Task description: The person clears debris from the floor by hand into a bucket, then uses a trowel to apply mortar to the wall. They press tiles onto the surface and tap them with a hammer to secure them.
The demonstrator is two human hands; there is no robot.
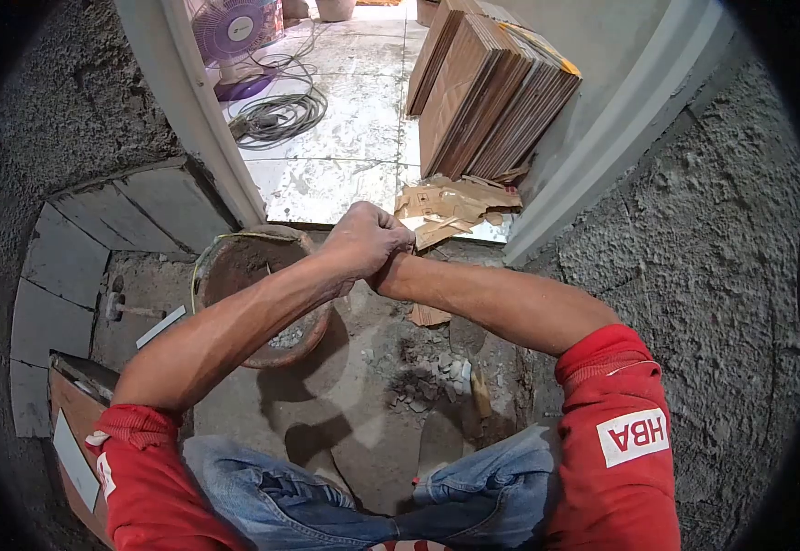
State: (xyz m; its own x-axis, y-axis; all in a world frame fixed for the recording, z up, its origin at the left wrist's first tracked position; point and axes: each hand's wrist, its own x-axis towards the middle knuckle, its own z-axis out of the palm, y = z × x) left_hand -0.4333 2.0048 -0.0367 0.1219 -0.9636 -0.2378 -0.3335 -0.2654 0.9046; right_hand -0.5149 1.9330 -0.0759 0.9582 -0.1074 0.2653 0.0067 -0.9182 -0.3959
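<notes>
My left hand (363, 241) is raised in front of me with its fingers curled closed. Whatever lies inside them, if anything, is out of sight. Behind it, where my forearms cross at the wrists, my right hand (389, 270) is mostly covered, and its fingers do not show. Below my left forearm stands a round clay-coloured tub (313, 342) with grey rubble in it. Torn cardboard (450, 204) lies on the doorway floor just beyond my hands.
Stacked tiles (501, 96) lean against the right wall past the doorway. A coiled cable (280, 119) and a purple fan (232, 32) are at the far left. A hammer (129, 308) rests by the left wall tiles (55, 248). Broken chips (436, 376) litter the floor.
</notes>
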